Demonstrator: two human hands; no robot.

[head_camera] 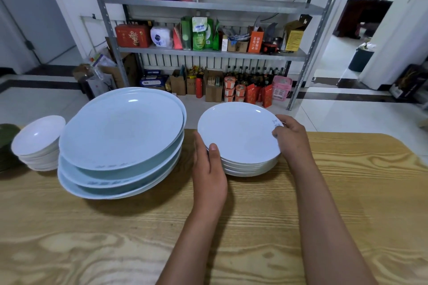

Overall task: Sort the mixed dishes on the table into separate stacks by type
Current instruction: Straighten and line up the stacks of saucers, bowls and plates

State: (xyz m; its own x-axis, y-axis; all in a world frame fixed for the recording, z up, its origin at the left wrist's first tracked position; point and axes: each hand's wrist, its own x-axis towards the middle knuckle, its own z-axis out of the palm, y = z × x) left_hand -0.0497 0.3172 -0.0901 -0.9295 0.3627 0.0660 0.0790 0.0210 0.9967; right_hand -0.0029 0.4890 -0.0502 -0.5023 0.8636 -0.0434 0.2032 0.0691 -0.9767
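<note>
Both hands hold the top small plate (pixel 238 132) on its stack, right of the big plates (pixel 120 127). Left hand (pixel 208 169) and right hand (pixel 291 139) pinch its rim. Next, let go gently.

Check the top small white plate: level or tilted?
Tilted: the top small white plate sits askew, gripped by left hand and right hand.

A home storage or pantry corner: a metal shelving rack (pixel 208 4) crammed with detergent pouches, boxes, bottles and snack tubs stands on glossy tiled floor (pixel 347 113) behind a wood-grain desk (pixel 347 192) stacked with dishes.
</note>
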